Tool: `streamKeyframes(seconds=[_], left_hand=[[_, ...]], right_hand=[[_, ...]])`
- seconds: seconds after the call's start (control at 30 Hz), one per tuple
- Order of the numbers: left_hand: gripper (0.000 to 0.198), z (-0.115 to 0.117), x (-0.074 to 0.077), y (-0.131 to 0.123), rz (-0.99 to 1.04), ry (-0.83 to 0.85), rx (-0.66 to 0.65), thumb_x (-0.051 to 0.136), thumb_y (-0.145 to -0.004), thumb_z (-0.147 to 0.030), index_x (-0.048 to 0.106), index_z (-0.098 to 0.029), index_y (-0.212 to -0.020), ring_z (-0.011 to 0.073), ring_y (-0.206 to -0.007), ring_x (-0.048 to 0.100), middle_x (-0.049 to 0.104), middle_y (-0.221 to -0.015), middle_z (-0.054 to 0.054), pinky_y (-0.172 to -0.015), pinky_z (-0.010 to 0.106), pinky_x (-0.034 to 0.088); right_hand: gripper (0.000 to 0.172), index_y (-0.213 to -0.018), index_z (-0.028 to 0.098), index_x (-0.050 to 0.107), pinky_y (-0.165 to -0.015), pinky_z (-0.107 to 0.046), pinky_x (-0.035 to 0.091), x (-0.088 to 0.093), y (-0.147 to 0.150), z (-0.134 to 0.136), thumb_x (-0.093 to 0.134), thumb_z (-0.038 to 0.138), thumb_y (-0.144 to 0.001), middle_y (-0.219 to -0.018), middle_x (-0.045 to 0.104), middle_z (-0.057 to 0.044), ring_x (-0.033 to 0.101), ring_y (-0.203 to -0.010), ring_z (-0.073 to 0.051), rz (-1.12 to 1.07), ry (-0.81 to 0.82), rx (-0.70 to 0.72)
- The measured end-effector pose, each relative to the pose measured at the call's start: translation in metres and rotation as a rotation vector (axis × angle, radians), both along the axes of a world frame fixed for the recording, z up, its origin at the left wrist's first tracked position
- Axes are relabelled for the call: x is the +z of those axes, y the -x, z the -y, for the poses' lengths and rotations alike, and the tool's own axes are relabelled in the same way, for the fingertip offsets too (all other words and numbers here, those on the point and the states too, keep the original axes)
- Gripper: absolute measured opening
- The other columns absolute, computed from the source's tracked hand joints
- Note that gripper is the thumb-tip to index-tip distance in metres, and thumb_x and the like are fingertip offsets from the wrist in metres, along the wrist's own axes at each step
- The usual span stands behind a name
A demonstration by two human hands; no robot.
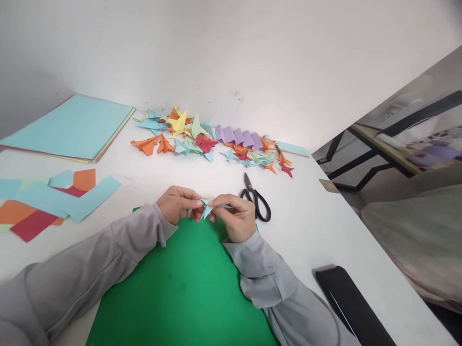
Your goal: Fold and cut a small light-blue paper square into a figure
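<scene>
A small light-blue folded paper piece (pixel 206 210) is held between both hands above the far edge of a green sheet (pixel 178 287). My left hand (pixel 179 205) pinches its left side between thumb and fingers. From the right, my right hand (pixel 235 213) grips the other side, fingers closed on the paper. The piece has pointed flaps; its far parts are hidden behind the fingers. Black-handled scissors (pixel 257 200) lie just beyond my right hand, blades pointing away.
Folded paper figures (pixel 179 123) in several colours and a purple pleated strip (pixel 237 136) line the wall. Coloured paper sheets (pixel 75 123) are stacked at the back left, with cut paper pieces (pixel 48 199) nearer. A black flat object (pixel 351 305) lies at the right, near the table's edge.
</scene>
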State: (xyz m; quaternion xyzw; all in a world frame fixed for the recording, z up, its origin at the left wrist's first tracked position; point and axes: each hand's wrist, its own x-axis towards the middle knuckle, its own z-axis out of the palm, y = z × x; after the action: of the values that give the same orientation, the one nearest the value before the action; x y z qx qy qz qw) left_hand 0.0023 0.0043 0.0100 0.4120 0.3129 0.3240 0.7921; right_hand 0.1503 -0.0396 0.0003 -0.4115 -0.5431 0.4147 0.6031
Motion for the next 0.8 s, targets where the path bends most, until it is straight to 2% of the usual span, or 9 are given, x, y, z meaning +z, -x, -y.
streamKeyframes(seconds=[0.13, 0.2, 0.37, 0.63, 0.73, 0.8], left_hand=[[0.018, 0.0037, 0.0042, 0.0007, -0.081, -0.216, 0.034, 0.074, -0.052, -0.023, 0.065, -0.008, -0.057, 0.0101, -0.041, 0.053, 0.059, -0.045, 0.002, -0.043, 0.023, 0.043], [0.018, 0.0045, 0.0054, 0.0014, -0.103, -0.272, 0.027, 0.073, -0.054, -0.024, 0.065, -0.008, -0.058, 0.0098, -0.042, 0.053, 0.059, -0.046, 0.001, -0.044, 0.023, 0.044], [0.019, 0.0023, 0.0054, 0.0029, -0.115, -0.242, -0.028, 0.071, -0.056, -0.025, 0.064, -0.008, -0.055, 0.0108, -0.043, 0.053, 0.059, -0.046, 0.003, -0.044, 0.024, 0.044], [0.018, -0.0031, 0.0008, 0.0021, -0.039, -0.066, -0.066, 0.073, -0.050, -0.022, 0.062, -0.007, -0.050, 0.0141, -0.040, 0.054, 0.058, -0.044, 0.005, -0.039, 0.027, 0.044], [0.020, -0.0019, 0.0001, 0.0017, -0.004, -0.068, -0.058, 0.073, -0.050, -0.025, 0.063, -0.007, -0.052, 0.0144, -0.040, 0.055, 0.060, -0.045, 0.005, -0.039, 0.027, 0.045], [0.024, 0.0003, 0.0007, 0.0011, -0.013, -0.126, -0.024, 0.073, -0.052, -0.029, 0.063, -0.008, -0.052, 0.0133, -0.039, 0.054, 0.060, -0.045, 0.004, -0.039, 0.026, 0.044]], right_hand=[[0.017, -0.063, 0.020, 0.068, -0.038, -0.019, 0.045, -0.0015, 0.0004, 0.0010, 0.059, 0.006, -0.062, -0.052, 0.062, 0.003, 0.055, -0.040, -0.009, -0.001, 0.017, -0.036], [0.016, -0.063, 0.019, 0.068, -0.038, -0.019, 0.045, -0.0016, 0.0004, 0.0011, 0.058, 0.006, -0.062, -0.051, 0.062, 0.003, 0.055, -0.039, -0.009, 0.007, 0.021, -0.038], [0.015, -0.066, 0.019, 0.068, -0.039, -0.019, 0.044, -0.0009, -0.0003, 0.0010, 0.058, 0.009, -0.063, -0.051, 0.061, 0.002, 0.055, -0.041, -0.009, 0.042, 0.022, 0.004], [0.011, -0.064, 0.020, 0.068, -0.040, -0.022, 0.044, 0.0000, -0.0009, 0.0009, 0.061, 0.012, -0.064, -0.052, 0.061, 0.002, 0.054, -0.042, -0.010, 0.036, 0.036, 0.019], [0.010, -0.063, 0.020, 0.067, -0.040, -0.022, 0.043, 0.0001, -0.0007, 0.0014, 0.060, 0.012, -0.064, -0.052, 0.061, 0.001, 0.054, -0.042, -0.010, 0.051, 0.018, 0.003], [0.011, -0.063, 0.020, 0.067, -0.040, -0.022, 0.042, 0.0000, -0.0006, 0.0021, 0.059, 0.012, -0.065, -0.051, 0.060, 0.001, 0.054, -0.042, -0.011, 0.069, -0.003, -0.001]])
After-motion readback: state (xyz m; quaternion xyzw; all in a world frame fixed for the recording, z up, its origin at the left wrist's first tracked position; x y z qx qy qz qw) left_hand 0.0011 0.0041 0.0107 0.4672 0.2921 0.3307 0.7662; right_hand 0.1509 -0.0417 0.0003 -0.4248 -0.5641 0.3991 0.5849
